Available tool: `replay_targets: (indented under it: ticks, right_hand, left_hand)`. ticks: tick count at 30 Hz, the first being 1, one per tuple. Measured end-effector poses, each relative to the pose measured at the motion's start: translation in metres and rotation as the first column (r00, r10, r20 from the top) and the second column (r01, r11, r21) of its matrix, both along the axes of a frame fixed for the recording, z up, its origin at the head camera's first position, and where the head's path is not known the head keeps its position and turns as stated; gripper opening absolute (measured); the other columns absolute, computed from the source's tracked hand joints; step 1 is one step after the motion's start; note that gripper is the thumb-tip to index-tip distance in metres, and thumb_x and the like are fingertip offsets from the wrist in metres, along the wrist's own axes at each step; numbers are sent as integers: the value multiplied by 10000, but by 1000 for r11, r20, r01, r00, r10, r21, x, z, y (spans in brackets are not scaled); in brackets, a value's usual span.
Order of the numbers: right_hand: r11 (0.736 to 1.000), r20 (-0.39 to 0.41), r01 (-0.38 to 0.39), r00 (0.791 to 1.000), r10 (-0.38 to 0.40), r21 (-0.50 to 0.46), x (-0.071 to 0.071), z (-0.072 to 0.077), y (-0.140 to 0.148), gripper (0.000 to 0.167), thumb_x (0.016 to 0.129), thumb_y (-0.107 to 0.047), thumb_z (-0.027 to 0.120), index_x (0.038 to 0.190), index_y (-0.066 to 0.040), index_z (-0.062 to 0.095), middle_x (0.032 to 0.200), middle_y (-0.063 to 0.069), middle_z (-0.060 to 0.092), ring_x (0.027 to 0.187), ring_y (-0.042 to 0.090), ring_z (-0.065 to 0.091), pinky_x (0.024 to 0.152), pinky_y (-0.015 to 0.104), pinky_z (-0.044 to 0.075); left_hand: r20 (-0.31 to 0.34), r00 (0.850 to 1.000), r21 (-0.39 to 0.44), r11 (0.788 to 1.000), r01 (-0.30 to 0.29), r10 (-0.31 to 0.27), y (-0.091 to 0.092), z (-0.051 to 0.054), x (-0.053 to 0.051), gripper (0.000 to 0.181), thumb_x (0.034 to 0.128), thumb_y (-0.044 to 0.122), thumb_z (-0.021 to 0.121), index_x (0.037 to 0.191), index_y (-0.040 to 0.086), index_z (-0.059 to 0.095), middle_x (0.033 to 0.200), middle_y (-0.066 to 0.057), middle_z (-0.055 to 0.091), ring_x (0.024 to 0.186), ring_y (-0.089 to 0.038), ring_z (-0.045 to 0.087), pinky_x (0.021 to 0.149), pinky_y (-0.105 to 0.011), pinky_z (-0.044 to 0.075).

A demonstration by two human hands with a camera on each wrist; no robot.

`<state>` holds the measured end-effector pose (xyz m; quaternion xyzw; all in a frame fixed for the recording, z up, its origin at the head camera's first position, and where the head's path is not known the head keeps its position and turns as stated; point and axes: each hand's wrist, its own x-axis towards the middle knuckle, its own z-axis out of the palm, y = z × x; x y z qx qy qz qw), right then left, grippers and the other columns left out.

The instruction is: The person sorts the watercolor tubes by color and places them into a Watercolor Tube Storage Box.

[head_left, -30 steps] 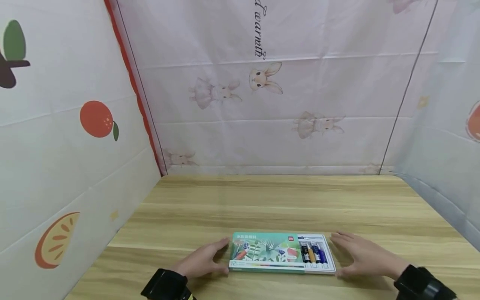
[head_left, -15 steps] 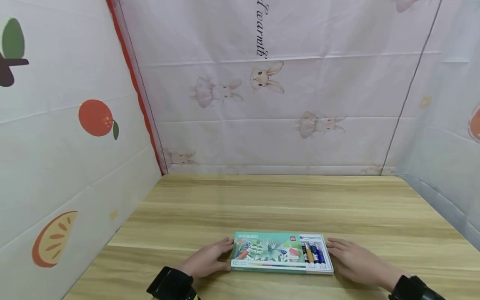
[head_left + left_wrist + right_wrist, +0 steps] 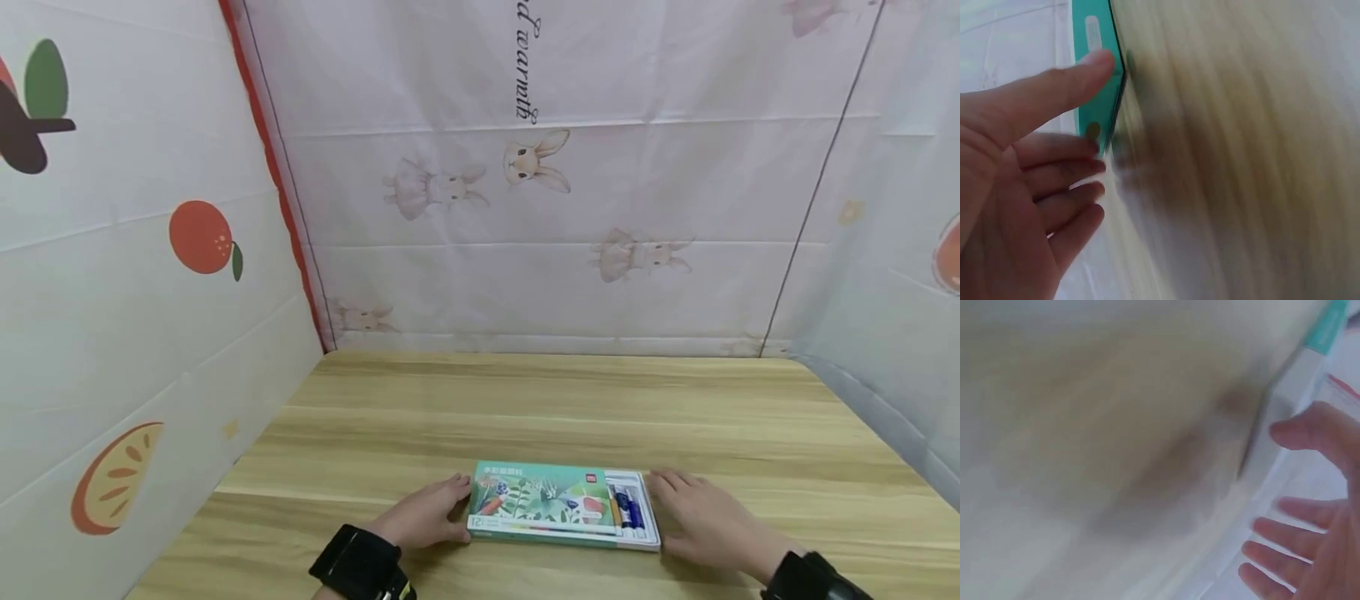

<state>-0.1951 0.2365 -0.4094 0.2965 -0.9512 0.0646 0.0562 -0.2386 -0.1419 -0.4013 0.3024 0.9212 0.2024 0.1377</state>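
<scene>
A flat box of watercolour paints lies on the table, its green printed sleeve [image 3: 540, 500] covering most of a white tray [image 3: 651, 521]. A few paint tubes [image 3: 628, 508] show at the tray's uncovered right end. At the sleeve's left end, my left hand [image 3: 427, 515] rests its thumb on the end face [image 3: 1094, 114], with the index finger by the far corner and the other fingers loosely bent below. My right hand [image 3: 708, 525] is at the tray's right end. Its thumb lies against the white end wall [image 3: 1300, 375] and its fingers are spread apart.
The wood-grain table [image 3: 525, 400] reaches back to a rabbit-print cloth [image 3: 465, 283]. Fruit-print cloth [image 3: 127, 333] hangs on the left, and a pale cloth [image 3: 885, 333] stands on the right. A black band circles each wrist.
The tray has slid further left into the sleeve, so fewer tubes show. My right hand has moved left with it, while the left hand and sleeve have shifted slightly right.
</scene>
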Motion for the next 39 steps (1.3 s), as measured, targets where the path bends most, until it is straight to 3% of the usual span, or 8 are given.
replay_targets:
  ticks: [3,6,9,20,30,39]
  right_hand:
    - [1000,32,-2,999,2,-2,-2,6,-6,659,714,-255,713,1300,-50,494,1312,190,449,1144,388,451,875,558,406]
    - [997,80,-67,995,65,29,-3,9,-8,646,706,-205,706,1320,-169,507,1356,137,428,1177,385,426,879,563,400]
    - [992,107,-108,989,101,62,-3,7,-5,670,705,-200,698,1341,-216,488,1368,118,423,1193,386,410,874,561,402]
    - [990,71,-103,993,96,98,-1,3,-8,688,681,-261,704,1334,-201,497,1341,107,454,1175,366,431,878,552,395]
    - [985,73,-89,994,79,148,-6,7,-20,690,647,-307,720,1289,-140,530,1232,85,529,1100,314,494,911,505,387]
    - [987,98,-68,994,54,144,-8,10,-25,681,645,-342,731,1258,-95,566,1183,105,532,1034,321,523,838,477,453]
  left_hand:
    - [18,1000,23,1000,-6,6,0,-1,2,771,774,224,744,1367,-69,348,1401,-228,334,1298,-323,284,1029,-437,280]
    - [-14,1000,11,1000,11,-11,1,-2,2,776,786,239,731,1378,-63,331,1416,-215,316,1307,-311,269,1034,-426,273]
    - [-40,999,-10,1000,21,-21,2,-2,1,753,798,274,713,1374,-49,351,1423,-195,315,1311,-296,266,1036,-415,274]
    - [-79,996,-34,998,43,-46,3,2,3,696,801,276,704,1338,-55,410,1403,-204,344,1297,-308,292,1022,-420,297]
    - [-87,996,-65,998,28,-33,1,1,5,657,791,255,713,1315,-44,454,1359,-205,409,1278,-335,318,980,-452,348]
    - [-175,983,-132,990,39,-62,7,5,7,647,777,264,723,1282,-62,484,1332,-218,435,1247,-358,360,980,-451,350]
